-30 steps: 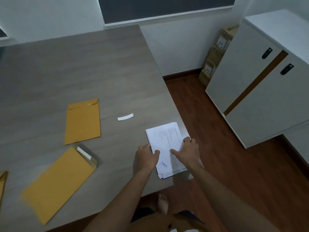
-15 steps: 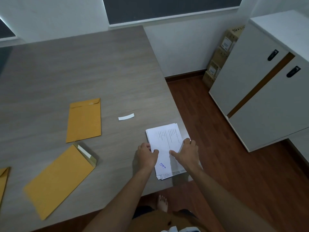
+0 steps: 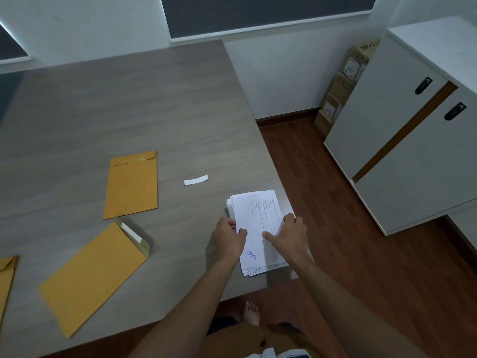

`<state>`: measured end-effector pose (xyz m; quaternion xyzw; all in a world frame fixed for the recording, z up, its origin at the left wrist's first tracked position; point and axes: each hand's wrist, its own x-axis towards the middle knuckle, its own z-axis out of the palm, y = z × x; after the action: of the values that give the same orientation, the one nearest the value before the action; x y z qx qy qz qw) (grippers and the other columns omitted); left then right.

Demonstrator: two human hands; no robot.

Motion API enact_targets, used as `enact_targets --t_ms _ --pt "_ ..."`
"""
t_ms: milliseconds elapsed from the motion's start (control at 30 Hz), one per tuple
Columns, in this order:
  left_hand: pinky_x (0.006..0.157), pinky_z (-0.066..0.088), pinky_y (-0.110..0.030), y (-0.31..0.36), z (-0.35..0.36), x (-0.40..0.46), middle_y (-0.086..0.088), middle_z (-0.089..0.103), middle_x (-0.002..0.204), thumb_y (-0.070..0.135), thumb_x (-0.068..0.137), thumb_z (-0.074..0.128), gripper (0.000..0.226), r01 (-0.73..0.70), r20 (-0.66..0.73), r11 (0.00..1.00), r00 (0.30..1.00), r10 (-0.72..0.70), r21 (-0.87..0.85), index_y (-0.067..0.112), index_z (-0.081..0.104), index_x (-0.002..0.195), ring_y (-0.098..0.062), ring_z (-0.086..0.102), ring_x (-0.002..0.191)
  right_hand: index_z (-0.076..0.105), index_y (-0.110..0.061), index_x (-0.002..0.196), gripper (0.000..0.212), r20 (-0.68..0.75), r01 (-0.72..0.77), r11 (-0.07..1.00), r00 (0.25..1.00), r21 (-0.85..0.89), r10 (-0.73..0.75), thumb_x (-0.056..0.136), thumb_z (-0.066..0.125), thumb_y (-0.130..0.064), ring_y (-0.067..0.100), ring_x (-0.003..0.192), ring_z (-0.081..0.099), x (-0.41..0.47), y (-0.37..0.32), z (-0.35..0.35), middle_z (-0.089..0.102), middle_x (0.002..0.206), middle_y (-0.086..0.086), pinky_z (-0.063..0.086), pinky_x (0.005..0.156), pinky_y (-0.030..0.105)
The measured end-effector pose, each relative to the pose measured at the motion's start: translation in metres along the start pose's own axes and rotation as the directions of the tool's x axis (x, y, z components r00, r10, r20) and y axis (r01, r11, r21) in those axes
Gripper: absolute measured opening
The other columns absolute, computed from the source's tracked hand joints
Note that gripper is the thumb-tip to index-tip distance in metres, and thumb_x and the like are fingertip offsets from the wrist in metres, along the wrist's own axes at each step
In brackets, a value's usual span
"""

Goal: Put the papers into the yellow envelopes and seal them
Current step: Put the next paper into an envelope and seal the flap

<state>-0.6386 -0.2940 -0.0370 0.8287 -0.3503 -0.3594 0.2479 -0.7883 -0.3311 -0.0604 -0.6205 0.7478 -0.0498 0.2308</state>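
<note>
A stack of white printed papers (image 3: 255,215) lies at the table's near right corner. My left hand (image 3: 228,240) pinches the stack's left edge, thumb on the top sheet. My right hand (image 3: 290,237) grips the right edge, thumb pressing the top sheet. A yellow envelope (image 3: 133,186) with its flap down lies flat at mid-table. A second yellow envelope (image 3: 93,276) lies nearer on the left, tilted, its flap open and showing a white adhesive strip. The corner of a third yellow envelope (image 3: 6,276) shows at the left edge of the view.
A small white strip (image 3: 196,180) lies between the flat envelope and the papers. The grey wooden table (image 3: 129,104) ends just right of the papers. White cabinets (image 3: 402,140) and stacked cardboard boxes (image 3: 343,86) stand to the right on the wooden floor.
Both hands stay on the paper stack with only slight finger shifts. The view has drifted a little; the envelopes have not moved.
</note>
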Motion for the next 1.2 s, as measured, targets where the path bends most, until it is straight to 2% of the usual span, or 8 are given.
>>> enact_targets --t_ms 233,367,467,567,667,767,967,1200 --pt "0.051 0.035 -0.014 0.002 -0.001 0.004 0.000 0.062 0.086 0.009 0.088 0.064 0.018 -0.046 0.011 0.996 0.999 0.047 -0.072 0.015 0.055 0.102 -0.012 0.059 0.073 0.043 -0.016 0.123 0.075 -0.013 0.005 1.000 1.000 -0.013 -0.005 0.072 0.070 -0.063 0.019 0.110 0.048 -0.002 0.000 0.001 0.047 0.124 0.005 0.045 0.091 0.030" --pt "0.060 0.040 -0.026 -0.004 0.003 0.010 0.000 0.056 0.087 0.022 0.087 0.062 0.018 -0.107 0.076 0.993 0.992 0.104 0.041 0.021 0.056 0.071 -0.018 0.057 0.074 0.043 -0.017 0.123 0.073 -0.034 0.002 1.000 0.999 -0.002 -0.002 0.072 0.069 -0.063 0.018 0.110 0.046 -0.005 0.001 0.002 0.047 0.124 0.004 0.044 0.091 0.029" --pt "0.068 0.051 -0.030 -0.002 0.004 0.009 0.008 0.061 0.099 0.031 0.093 0.058 0.007 -0.125 0.116 0.992 0.986 0.122 0.015 0.026 0.063 0.094 -0.016 0.063 0.083 0.045 -0.017 0.123 0.071 -0.049 0.009 1.000 0.999 0.014 -0.008 0.073 0.069 -0.061 0.018 0.109 0.046 -0.007 0.002 0.003 0.047 0.123 0.004 0.044 0.091 0.029" --pt "0.068 0.051 -0.026 0.001 0.007 0.007 0.001 0.065 0.110 0.020 0.098 0.055 0.021 -0.099 0.139 0.992 0.984 0.110 -0.082 0.016 0.061 0.117 -0.020 0.065 0.092 0.046 -0.019 0.123 0.069 -0.073 0.008 1.000 0.997 0.007 -0.008 0.073 0.067 -0.063 0.017 0.108 0.046 -0.008 0.004 0.005 0.048 0.122 0.002 0.044 0.090 0.028" --pt "0.078 0.055 -0.033 0.001 0.006 0.009 -0.006 0.067 0.117 0.017 0.098 0.054 0.021 -0.086 0.140 0.992 0.985 0.098 -0.094 0.013 0.061 0.117 -0.023 0.066 0.098 0.047 -0.021 0.123 0.070 -0.086 0.014 1.000 0.996 -0.019 -0.016 0.073 0.063 -0.067 0.016 0.109 0.046 -0.009 0.006 0.005 0.049 0.122 0.000 0.044 0.092 0.029" --pt "0.071 0.047 -0.026 0.001 0.003 0.007 -0.003 0.065 0.122 0.016 0.097 0.055 0.026 -0.081 0.142 0.992 0.985 0.095 -0.102 0.017 0.055 0.123 -0.021 0.064 0.101 0.046 -0.022 0.124 0.069 -0.084 0.032 0.999 0.996 -0.025 -0.034 0.074 0.061 -0.068 0.015 0.109 0.046 -0.010 0.008 0.003 0.050 0.123 -0.001 0.043 0.093 0.030" --pt "0.066 0.057 -0.031 -0.001 0.005 0.001 0.012 0.057 0.132 0.036 0.089 0.064 0.071 -0.147 0.041 0.989 0.988 0.146 0.028 0.050 0.017 0.140 -0.011 0.064 0.090 0.046 -0.023 0.126 0.070 -0.065 0.029 1.000 0.997 -0.008 -0.030 0.074 0.063 -0.067 0.015 0.110 0.046 -0.009 0.011 0.001 0.049 0.125 -0.001 0.043 0.094 0.030" --pt "0.064 0.059 -0.031 0.000 0.002 0.003 0.012 0.058 0.128 0.039 0.091 0.061 0.057 -0.170 -0.008 0.979 0.985 0.172 0.115 0.045 0.030 0.138 -0.011 0.064 0.087 0.046 -0.022 0.126 0.070 -0.062 0.040 0.999 0.997 -0.006 -0.040 0.075 0.065 -0.065 0.014 0.111 0.046 -0.009 0.011 0.001 0.049 0.125 -0.002 0.042 0.095 0.029"
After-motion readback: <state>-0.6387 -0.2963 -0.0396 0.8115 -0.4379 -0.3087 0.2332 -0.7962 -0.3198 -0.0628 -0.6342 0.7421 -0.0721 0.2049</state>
